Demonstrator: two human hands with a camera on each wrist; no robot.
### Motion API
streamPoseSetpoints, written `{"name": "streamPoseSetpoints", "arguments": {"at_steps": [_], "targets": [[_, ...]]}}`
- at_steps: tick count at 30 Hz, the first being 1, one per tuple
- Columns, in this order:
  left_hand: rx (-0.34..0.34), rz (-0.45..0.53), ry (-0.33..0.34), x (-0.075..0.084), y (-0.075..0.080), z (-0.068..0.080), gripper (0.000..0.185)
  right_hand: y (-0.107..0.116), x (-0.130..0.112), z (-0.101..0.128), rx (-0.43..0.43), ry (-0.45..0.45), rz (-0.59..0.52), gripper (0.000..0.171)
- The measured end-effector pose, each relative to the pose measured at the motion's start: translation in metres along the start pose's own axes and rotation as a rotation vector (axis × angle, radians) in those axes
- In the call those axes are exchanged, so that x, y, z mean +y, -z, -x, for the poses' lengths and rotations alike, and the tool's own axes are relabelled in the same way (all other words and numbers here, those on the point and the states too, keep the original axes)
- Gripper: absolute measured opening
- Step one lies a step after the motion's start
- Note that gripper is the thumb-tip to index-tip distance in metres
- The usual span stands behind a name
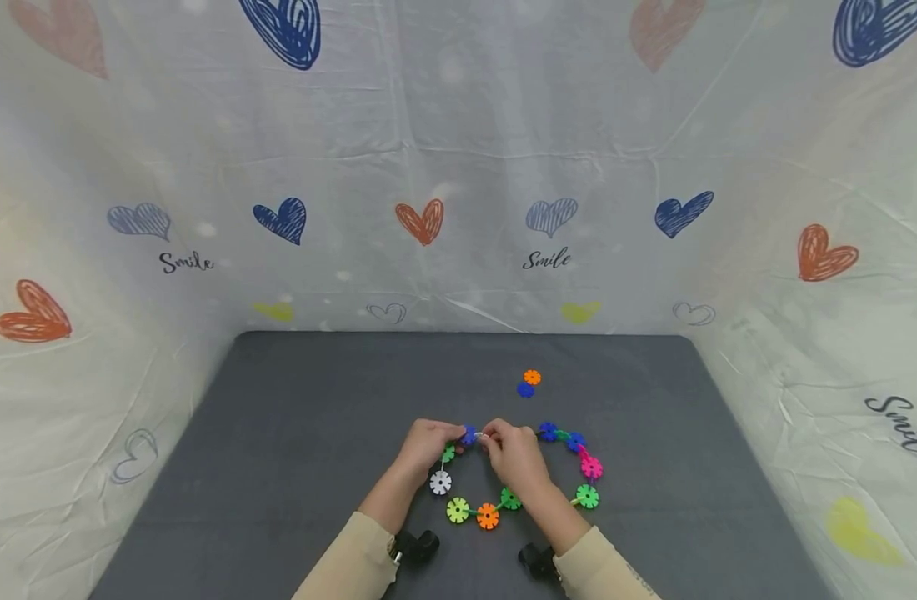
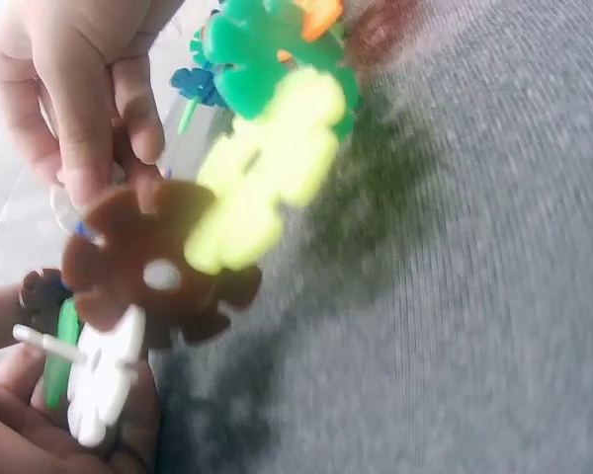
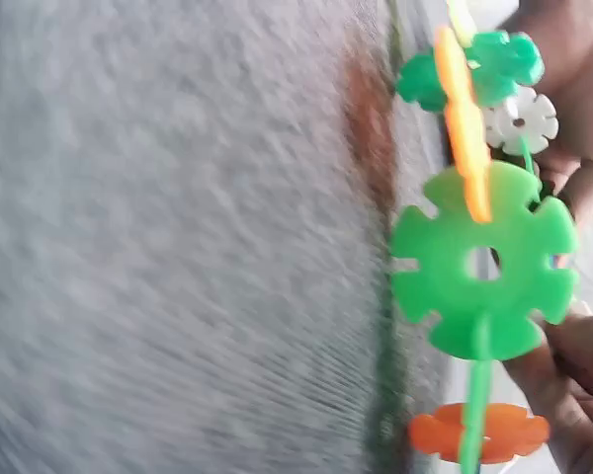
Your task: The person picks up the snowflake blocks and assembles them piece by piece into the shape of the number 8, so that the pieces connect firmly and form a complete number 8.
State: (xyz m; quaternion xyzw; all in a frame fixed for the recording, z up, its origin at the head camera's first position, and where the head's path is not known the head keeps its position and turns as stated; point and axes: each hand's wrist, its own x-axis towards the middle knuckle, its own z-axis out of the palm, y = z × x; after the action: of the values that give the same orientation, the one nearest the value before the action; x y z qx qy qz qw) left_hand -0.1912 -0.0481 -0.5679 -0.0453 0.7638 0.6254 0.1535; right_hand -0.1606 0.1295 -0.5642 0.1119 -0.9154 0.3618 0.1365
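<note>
Head view shows left hand (image 1: 426, 442) and right hand (image 1: 513, 454) pinching the snowflake-disc ring (image 1: 503, 500) closed at its top gap; next, seemingly, press both ends together.

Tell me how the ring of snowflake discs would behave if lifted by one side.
The ring would likely sag, because its thin discs join only at edge slots. It looks light, being small plastic. A joint might slip apart, so both hands pinching the gap seems wise.
</note>
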Motion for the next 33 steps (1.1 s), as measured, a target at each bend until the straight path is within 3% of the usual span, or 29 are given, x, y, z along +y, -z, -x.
{"name": "streamPoseSetpoints", "arguments": {"at_steps": [7,12,15,18,25,28,33], "targets": [[-0.022,-0.007,0.022,-0.002,0.000,0.001,0.023,-0.005,0.002,0.003,-0.002,0.141,0.099,0.004],[-0.036,-0.057,0.036,0.000,0.003,0.002,0.024,-0.001,0.004,0.001,-0.107,0.169,0.088,0.003],[-0.048,-0.093,0.032,0.000,0.006,0.001,0.025,0.011,0.002,-0.006,-0.235,0.098,0.035,0.012],[-0.054,-0.099,0.034,-0.001,0.008,-0.001,0.026,0.033,0.000,-0.019,-0.306,-0.012,-0.020,0.021],[-0.103,-0.033,0.047,-0.004,0.007,-0.003,0.033,0.081,0.028,-0.063,-0.199,-0.273,-0.033,0.027],[-0.116,-0.028,0.043,-0.004,0.008,-0.003,0.039,0.082,0.048,-0.080,-0.172,-0.348,-0.005,0.029],[-0.131,-0.061,0.042,-0.001,0.009,-0.003,0.043,0.068,0.071,-0.101,-0.201,-0.440,0.039,0.041]]}}
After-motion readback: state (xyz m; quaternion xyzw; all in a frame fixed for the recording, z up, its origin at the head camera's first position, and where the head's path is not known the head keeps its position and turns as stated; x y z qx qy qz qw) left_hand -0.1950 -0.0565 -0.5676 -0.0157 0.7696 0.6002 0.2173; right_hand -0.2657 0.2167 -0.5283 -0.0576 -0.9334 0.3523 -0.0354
